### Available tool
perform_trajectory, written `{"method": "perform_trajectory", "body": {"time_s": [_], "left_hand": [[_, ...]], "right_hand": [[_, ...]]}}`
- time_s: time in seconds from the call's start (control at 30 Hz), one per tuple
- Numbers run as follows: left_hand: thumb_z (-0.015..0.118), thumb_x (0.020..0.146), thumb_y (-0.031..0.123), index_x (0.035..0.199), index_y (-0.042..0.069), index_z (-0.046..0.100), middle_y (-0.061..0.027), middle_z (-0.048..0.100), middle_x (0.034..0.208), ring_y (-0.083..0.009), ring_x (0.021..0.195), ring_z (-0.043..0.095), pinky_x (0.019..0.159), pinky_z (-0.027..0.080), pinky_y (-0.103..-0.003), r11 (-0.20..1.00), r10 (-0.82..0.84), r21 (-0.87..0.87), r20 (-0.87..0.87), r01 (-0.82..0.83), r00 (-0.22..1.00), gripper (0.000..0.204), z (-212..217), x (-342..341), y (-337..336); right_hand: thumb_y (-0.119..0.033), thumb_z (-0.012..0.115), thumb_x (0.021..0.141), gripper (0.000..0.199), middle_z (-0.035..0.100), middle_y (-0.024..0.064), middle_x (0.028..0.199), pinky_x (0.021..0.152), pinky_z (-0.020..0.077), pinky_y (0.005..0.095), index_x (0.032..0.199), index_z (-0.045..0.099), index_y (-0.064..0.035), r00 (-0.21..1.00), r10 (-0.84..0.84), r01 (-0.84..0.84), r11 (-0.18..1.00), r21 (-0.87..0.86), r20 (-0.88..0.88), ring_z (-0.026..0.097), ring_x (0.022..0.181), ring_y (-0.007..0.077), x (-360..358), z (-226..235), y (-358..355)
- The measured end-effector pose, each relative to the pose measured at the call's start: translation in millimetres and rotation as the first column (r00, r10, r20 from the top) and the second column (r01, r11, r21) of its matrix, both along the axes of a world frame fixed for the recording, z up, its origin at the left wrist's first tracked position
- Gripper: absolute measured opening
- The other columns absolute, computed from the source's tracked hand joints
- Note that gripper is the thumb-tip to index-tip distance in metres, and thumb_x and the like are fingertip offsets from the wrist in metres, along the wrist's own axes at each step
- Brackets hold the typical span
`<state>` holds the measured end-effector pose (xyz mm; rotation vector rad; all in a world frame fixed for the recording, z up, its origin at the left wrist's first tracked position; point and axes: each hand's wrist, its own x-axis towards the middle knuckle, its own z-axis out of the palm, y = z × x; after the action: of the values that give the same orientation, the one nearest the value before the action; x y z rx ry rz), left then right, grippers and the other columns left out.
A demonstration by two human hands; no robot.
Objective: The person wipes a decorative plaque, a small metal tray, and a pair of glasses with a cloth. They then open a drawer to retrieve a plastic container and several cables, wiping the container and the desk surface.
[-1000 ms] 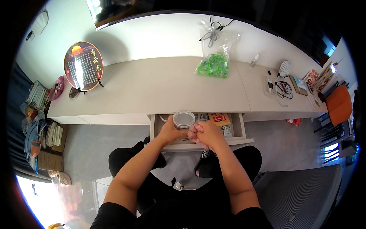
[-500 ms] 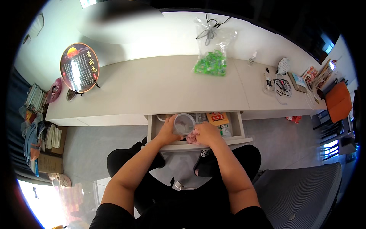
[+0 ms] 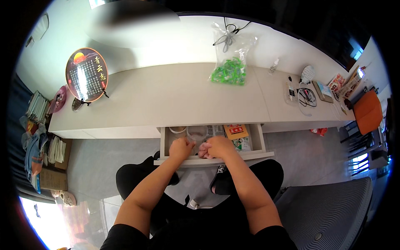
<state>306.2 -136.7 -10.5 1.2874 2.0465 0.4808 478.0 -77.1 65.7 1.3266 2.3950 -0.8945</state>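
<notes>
A shallow drawer (image 3: 259, 139) stands pulled out in front of me. Inside it, toward the left, rests a round clear plastic tub (image 3: 197, 131). My left hand (image 3: 181, 149) is at the tub's near left side with its fingers curled together; whatever they may pinch is hidden. My right hand (image 3: 221, 147) is closed round a crumpled pink cloth (image 3: 204, 151) over the drawer's near part. An orange-yellow packet (image 3: 236, 131) lies in the drawer right of the tub, with a green and white packet (image 3: 242, 144) nearer me. A second round container (image 3: 178, 129) sits behind my left hand.
On the long pale cabinet top (image 3: 166, 93) are a clear bag of green pieces (image 3: 228, 71), a round display plaque (image 3: 86, 75), a small spray bottle (image 3: 273, 66) and cables (image 3: 307, 96). A grey chair (image 3: 329, 212) stands at my right; boxes and books are at the left.
The clear tub has gone down and back into the drawer, and my left fingers no longer wrap its side. My right hand has shifted slightly left with the pink cloth.
</notes>
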Motion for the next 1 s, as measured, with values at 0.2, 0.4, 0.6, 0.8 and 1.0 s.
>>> {"method": "perform_trajectory", "body": {"time_s": [0.2,0.4,0.6,0.8,1.0], "left_hand": [[0.062,0.084,0.023,0.096,0.001,0.067,-0.0170,0.068,0.081,-0.0294,0.073,0.067,0.066,0.051,-0.039,0.944,-0.086,0.324,0.036,0.070,0.996,0.025,-43.8,-3.6,9.3],[0.062,0.083,0.018,0.089,0.002,0.066,-0.0160,0.067,0.076,-0.0321,0.072,0.065,0.066,0.051,-0.038,0.907,-0.099,0.417,0.068,0.062,0.993,0.018,2.5,16.2,-2.1],[0.063,0.087,0.021,0.087,0.001,0.067,-0.0085,0.066,0.070,-0.0164,0.061,0.061,0.059,0.049,-0.031,0.990,-0.141,0.094,0.586,0.106,0.798,0.021,45.5,40.3,-68.6],[0.063,0.087,0.027,0.090,0.001,0.068,-0.0119,0.066,0.070,-0.0208,0.065,0.062,0.061,0.049,-0.033,0.973,-0.176,0.201,0.352,0.110,0.919,0.027,4.9,49.9,-80.6],[0.063,0.085,0.031,0.087,0.001,0.069,-0.0176,0.066,0.075,-0.0307,0.070,0.065,0.065,0.050,-0.036,0.979,-0.178,0.135,0.229,0.150,0.957,0.031,17.2,48.8,-63.0]], "right_hand": [[-0.020,0.063,0.064,0.053,0.065,0.0153,0.102,0.079,0.0502,0.0427,0.117,0.061,-0.0158,0.999,-0.028,0.029,0.998,0.046,-0.030,0.062,0.095,0.0305,-13.1,-33.0,5.4],[-0.015,0.058,0.071,0.054,0.064,0.0169,0.109,0.083,0.0495,0.0426,0.125,0.056,-0.0154,0.977,-0.088,0.131,0.967,0.219,-0.194,0.061,0.100,0.0340,4.3,-6.3,-6.6],[-0.009,0.057,0.073,0.045,0.065,0.0162,0.107,0.086,0.0480,0.0354,0.118,0.060,-0.0084,0.652,-0.306,0.231,0.952,-0.202,-0.694,0.062,0.097,0.0311,79.6,67.5,-34.5],[-0.021,0.059,0.070,0.045,0.064,0.0182,0.106,0.085,0.0480,0.0384,0.113,0.061,-0.0079,0.930,-0.069,-0.059,0.942,-0.330,-0.362,0.061,0.098,0.0341,96.3,9.5,-56.3],[-0.025,0.061,0.072,0.051,0.064,0.0201,0.106,0.086,0.0475,0.0372,0.119,0.056,-0.0051,0.920,-0.134,0.035,0.964,-0.263,-0.369,0.061,0.100,0.0335,77.9,-17.2,-52.5]]}}
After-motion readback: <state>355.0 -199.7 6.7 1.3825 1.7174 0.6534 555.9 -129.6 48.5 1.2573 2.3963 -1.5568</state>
